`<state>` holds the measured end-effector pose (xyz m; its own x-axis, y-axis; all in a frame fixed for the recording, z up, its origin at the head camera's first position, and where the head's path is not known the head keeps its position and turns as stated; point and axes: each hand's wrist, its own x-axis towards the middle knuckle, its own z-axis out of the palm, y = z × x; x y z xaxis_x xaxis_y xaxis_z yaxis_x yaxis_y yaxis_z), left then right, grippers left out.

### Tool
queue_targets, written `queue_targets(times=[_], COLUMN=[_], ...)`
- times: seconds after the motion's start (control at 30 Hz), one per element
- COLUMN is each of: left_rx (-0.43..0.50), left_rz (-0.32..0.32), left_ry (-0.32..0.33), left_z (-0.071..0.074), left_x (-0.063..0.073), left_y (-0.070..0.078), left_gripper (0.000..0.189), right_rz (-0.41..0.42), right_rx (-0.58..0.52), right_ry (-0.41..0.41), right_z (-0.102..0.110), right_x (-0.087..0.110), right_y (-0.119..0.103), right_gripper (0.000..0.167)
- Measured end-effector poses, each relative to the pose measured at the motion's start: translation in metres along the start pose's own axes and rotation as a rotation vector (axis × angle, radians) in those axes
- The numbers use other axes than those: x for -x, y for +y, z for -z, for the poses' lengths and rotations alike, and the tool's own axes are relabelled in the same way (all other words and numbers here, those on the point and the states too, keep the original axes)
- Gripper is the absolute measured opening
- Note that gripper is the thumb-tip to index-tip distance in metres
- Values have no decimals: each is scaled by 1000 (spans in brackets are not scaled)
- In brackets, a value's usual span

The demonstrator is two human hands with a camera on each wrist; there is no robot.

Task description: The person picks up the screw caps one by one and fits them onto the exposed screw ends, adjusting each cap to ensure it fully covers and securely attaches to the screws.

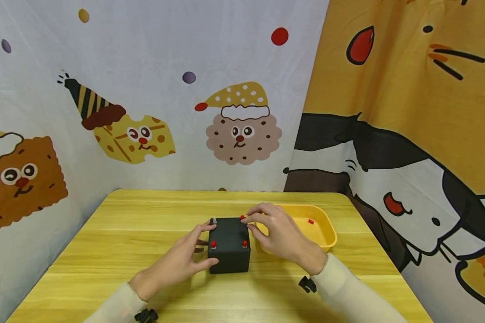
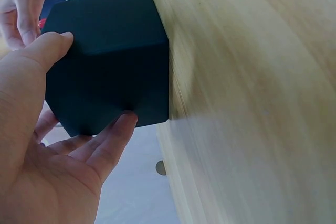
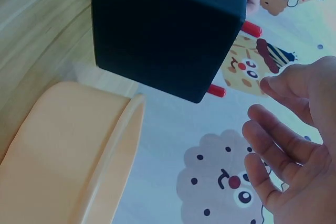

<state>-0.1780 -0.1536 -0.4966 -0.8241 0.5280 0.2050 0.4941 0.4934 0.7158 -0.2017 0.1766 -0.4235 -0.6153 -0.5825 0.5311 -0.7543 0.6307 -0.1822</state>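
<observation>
A black box [image 1: 229,260] stands on the table with small metal posts at its top corners. Red caps cover three of them: front left [image 1: 213,245], front right [image 1: 244,244] and back right [image 1: 242,217]. The back-left post [image 1: 214,220] shows bare metal. My left hand [image 1: 177,257] grips the box from its left side, thumb at the front and fingers along the side and rear. Beside the back-right cap is my right hand [image 1: 280,233], fingers loosely bent. In the right wrist view, that hand [image 3: 299,135] holds nothing and is apart from the red cap [image 3: 216,91].
Right of the box, partly behind my right hand, sits a yellow tray [image 1: 327,224] with a loose red cap [image 1: 310,221] in it. The wooden table [image 1: 153,211] ends at a printed cloth backdrop [image 1: 153,54] along the back and sides.
</observation>
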Motion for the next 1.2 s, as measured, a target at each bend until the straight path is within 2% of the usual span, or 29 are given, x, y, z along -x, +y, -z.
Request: queue_targets(times=[0.63,1.2], left_rx=[-6,-7], left_rz=[-7,-3], left_ry=[5,7], left_z=[-1,-1], left_x=[0,1], left_y=[0,0], left_gripper=[88,88], right_rz=[-54,-150], right_rx=[20,61], right_ry=[-15,-31], right_z=[8,15], right_x=[11,20], right_y=[25,50], right_gripper=[13,11])
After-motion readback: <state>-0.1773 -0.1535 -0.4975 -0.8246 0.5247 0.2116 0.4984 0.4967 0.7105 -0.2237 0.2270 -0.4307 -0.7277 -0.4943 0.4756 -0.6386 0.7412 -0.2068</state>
